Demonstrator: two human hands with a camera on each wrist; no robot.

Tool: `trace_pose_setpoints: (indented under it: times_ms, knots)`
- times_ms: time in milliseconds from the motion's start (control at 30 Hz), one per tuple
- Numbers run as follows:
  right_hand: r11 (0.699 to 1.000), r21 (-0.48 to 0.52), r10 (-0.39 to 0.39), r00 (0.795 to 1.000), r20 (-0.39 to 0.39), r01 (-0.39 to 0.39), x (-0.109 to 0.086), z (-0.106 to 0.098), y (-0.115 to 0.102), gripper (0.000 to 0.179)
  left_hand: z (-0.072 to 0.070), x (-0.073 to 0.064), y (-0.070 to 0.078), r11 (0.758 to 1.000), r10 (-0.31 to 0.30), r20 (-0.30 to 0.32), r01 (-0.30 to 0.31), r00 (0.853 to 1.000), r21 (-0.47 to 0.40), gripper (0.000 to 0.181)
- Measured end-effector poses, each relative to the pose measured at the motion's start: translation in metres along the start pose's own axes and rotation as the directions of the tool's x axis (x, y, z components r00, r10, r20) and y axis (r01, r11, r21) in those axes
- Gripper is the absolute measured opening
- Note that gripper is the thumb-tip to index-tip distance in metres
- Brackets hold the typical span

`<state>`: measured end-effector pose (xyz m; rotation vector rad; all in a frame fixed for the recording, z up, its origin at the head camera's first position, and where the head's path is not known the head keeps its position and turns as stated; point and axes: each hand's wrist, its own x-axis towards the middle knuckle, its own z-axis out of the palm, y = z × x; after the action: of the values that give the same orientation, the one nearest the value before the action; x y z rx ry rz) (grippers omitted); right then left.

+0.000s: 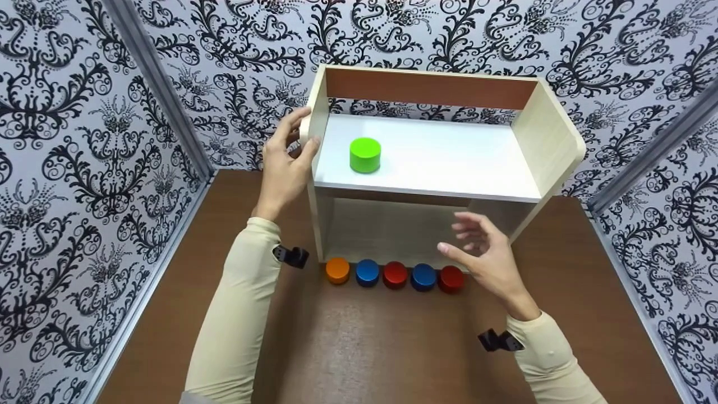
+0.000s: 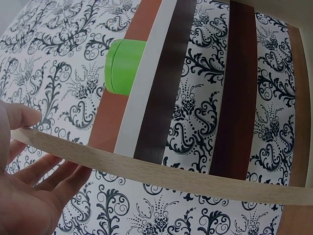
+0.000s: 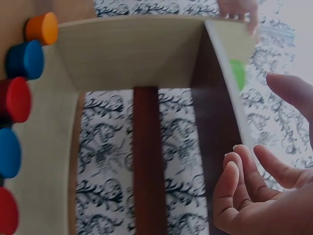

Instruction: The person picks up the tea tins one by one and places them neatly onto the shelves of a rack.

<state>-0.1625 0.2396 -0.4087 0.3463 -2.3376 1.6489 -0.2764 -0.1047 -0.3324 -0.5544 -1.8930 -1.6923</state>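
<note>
A two-level wooden shelf (image 1: 426, 193) with a white upper board stands against the back wall. My left hand (image 1: 286, 168) grips its left side panel (image 2: 161, 176), thumb on the inner side and fingers outside. On the upper board, towards the left, sits a short green cylinder (image 1: 365, 155); a line runs round it near one end in the left wrist view. My right hand (image 1: 488, 261) hovers before the lower right opening, its fingers loosely bent and holding nothing. Below and left of it, an orange cylinder (image 1: 337, 270), blue cylinders (image 1: 367, 272) and red cylinders (image 1: 395, 275) form a row.
The row lies along the front edge of the shelf's bottom board, on the brown table (image 1: 370, 348). Patterned wall panels (image 1: 67, 140) enclose the table at the left, back and right. A reddish-brown rail (image 1: 426, 88) spans the top of the shelf's back.
</note>
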Motion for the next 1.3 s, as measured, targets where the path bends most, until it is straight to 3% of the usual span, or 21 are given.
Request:
trace_pose_setpoints:
  times_ms: [633,833,1067,1300]
  knots:
    - [0.987,-0.062,0.145,0.985,-0.094,-0.151,-0.031,-0.001,0.071,0.053,0.000,0.000,0.004,1.000,-0.031,0.002,0.031,1.000,0.005,0.048]
    - [0.972,-0.133,0.181,0.977,-0.110,-0.195,-0.041,0.001,0.067,0.051,0.000,0.000,0.002,1.000,-0.022,0.003,0.022,1.000,0.006,0.046]
    - [0.947,-0.203,0.230,0.966,-0.121,-0.251,-0.049,-0.002,0.128,0.059,-0.001,0.000,0.003,1.000,-0.021,0.002,0.021,1.000,-0.008,0.044]
    - [0.921,-0.273,0.258,0.960,-0.108,-0.278,-0.062,0.003,0.155,0.068,0.001,-0.001,0.008,0.999,-0.041,0.003,0.041,0.999,-0.001,0.046]
